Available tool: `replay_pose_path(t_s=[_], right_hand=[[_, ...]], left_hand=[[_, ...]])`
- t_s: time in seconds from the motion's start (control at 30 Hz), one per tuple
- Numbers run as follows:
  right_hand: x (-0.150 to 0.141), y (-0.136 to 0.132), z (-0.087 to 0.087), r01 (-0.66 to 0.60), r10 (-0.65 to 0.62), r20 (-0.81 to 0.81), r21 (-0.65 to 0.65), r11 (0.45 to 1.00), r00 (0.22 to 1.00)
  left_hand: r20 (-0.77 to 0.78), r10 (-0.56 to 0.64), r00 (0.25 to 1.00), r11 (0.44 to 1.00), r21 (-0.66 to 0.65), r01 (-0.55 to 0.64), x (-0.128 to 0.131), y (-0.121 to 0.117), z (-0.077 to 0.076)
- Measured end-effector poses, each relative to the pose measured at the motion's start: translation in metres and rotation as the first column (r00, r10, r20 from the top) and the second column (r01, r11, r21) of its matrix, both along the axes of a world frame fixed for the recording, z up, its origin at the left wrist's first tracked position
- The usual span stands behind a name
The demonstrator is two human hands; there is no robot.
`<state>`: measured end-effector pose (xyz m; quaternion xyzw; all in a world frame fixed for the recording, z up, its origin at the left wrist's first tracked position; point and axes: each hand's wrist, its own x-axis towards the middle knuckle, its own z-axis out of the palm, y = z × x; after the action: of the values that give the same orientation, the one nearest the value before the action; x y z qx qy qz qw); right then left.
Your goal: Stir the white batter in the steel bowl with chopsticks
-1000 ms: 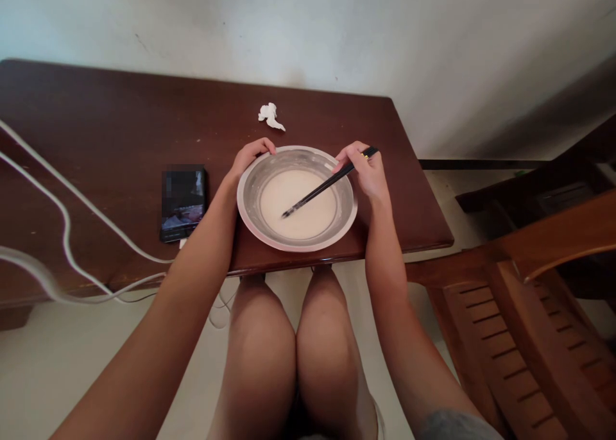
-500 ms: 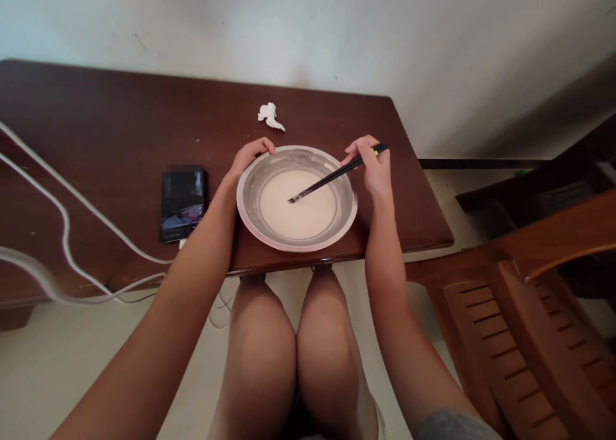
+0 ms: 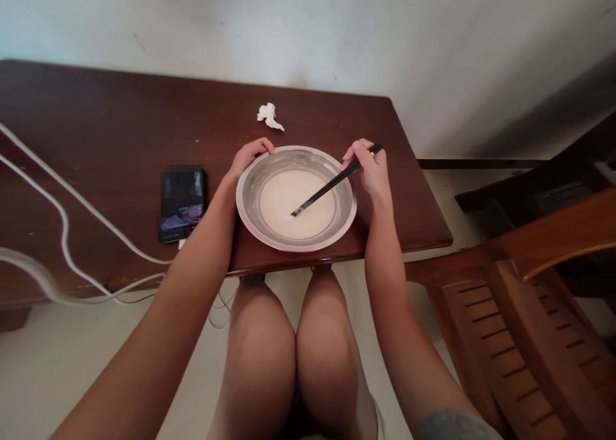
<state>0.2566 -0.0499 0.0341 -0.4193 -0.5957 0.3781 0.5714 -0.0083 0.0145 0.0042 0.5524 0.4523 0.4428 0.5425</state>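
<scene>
A wide metal bowl (image 3: 248, 219) stands near the front edge of the table, with a pale, milky batter (image 3: 283, 199) in its bottom. My left hand (image 3: 251, 156) grips the bowl's rim at the far left, fingertips over the edge. Above the right rim, my right hand (image 3: 370, 167) is closed around black chopsticks (image 3: 332, 183). They slant down to the left, and their whitened tips meet the batter near its middle. The undersides of my left fingers are hidden.
On the dark wooden table (image 3: 120, 119) lie a crumpled white tissue (image 3: 270, 116) behind the bowl and a phone-like device (image 3: 181, 203) left of it. White cables (image 3: 65, 225) cross the left side. A slatted wooden chair (image 3: 486, 318) stands at the right, a wall behind.
The chopstick tips have shifted slightly toward me and to the right in the batter, and my right hand has moved a little left. My left hand and the bowl stay put.
</scene>
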Motion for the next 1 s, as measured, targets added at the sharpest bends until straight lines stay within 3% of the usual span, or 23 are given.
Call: replay_pose_path(t_s=[0.1,0.27,0.47,0.67,0.83,1.0], right_hand=[[-0.002,-0.002,0.000,-0.050,0.051,0.043,-0.002,0.999,0.998],[0.002,0.000,0.000,0.056,-0.053,-0.053,0.055,0.997,0.997],[-0.001,-0.001,0.000,-0.076,0.076,0.018,0.008,0.997,0.997],[0.002,-0.001,0.000,0.056,-0.056,-0.022,0.028,0.998,0.998],[0.000,-0.001,-0.001,-0.075,0.075,0.029,-0.003,0.997,0.997],[0.002,0.001,-0.001,0.039,-0.036,-0.044,0.049,0.998,0.998]], left_hand=[[-0.005,-0.018,1.000,1.000,-0.012,0.018,0.000,0.000,0.000],[-0.011,-0.028,1.000,0.999,0.020,0.028,-0.003,0.003,-0.004],[-0.059,-0.053,0.997,0.991,0.123,0.060,-0.005,0.007,-0.010],[-0.108,-0.054,0.993,0.985,0.157,0.071,-0.005,0.003,-0.006],[-0.085,-0.043,0.995,0.986,0.155,0.056,-0.005,0.007,-0.010],[-0.047,-0.051,0.998,0.991,0.118,0.056,-0.007,0.010,-0.013]])
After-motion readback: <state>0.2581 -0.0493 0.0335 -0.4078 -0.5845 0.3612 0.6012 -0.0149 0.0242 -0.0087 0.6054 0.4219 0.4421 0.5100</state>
